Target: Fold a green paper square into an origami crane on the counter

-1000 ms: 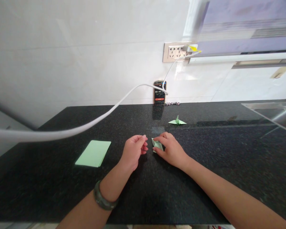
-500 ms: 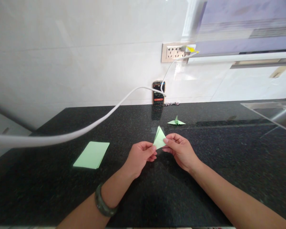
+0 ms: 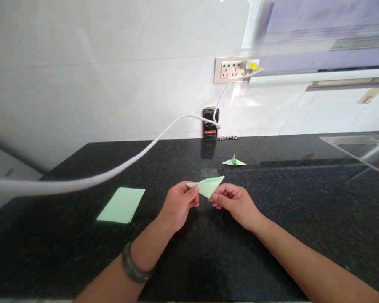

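Observation:
A folded piece of light green paper is held above the dark counter, with one point toward the left and another toward the upper right. My left hand pinches its left part, thumb on top. At its lower right corner, the thumb and fingers of my right hand are closed on the paper. Behind the hands, a folded green paper crane stands on the counter. A stack of green paper sheets lies to the left of my left hand.
A phone leans upright on the wall behind the dark counter. Its white cable arcs across the left foreground and up to a wall socket. A metal sink is at the far right.
The folded paper has turned and spread from a narrow upright triangle into a wider shape. My left hand has moved slightly left, and my right hand's grip is now at the lower corner.

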A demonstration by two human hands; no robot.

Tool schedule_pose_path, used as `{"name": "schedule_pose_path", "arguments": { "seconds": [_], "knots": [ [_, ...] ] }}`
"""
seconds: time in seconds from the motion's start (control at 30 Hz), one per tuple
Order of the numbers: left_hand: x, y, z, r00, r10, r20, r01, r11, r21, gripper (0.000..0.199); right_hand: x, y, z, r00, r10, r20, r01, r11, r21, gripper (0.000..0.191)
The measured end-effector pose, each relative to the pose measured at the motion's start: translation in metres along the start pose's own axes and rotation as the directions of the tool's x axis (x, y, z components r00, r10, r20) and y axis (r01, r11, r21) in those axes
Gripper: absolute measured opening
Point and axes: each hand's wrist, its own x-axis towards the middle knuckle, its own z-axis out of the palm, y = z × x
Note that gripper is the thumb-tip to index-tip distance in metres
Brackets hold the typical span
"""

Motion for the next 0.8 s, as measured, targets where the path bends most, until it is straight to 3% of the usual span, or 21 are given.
{"name": "schedule_pose_path", "arguments": {
  "seconds": [0.23,0.4,0.57,0.8],
  "knots": [
    [-0.005,-0.003,0.005,0.989,-0.097,0.115,0.085,0.991,0.107,0.028,-0.004,0.000,0.004,0.987,-0.137,0.089,0.140,0.989,-0.036,0.010],
    [-0.004,-0.004,0.006,0.995,-0.047,0.093,0.028,0.980,0.197,0.032,-0.003,-0.004,-0.007,0.970,-0.243,-0.018,0.242,0.969,-0.048,0.010],
    [-0.004,-0.004,0.006,0.994,-0.008,0.110,-0.024,0.960,0.281,0.032,-0.006,-0.012,-0.012,0.925,-0.371,0.081,0.379,0.889,-0.255,0.015],
    [-0.003,-0.006,0.003,0.993,-0.069,0.100,0.051,0.985,0.165,0.035,-0.008,-0.011,-0.006,0.906,-0.412,0.095,0.416,0.830,-0.371,0.019]
  ]
}}
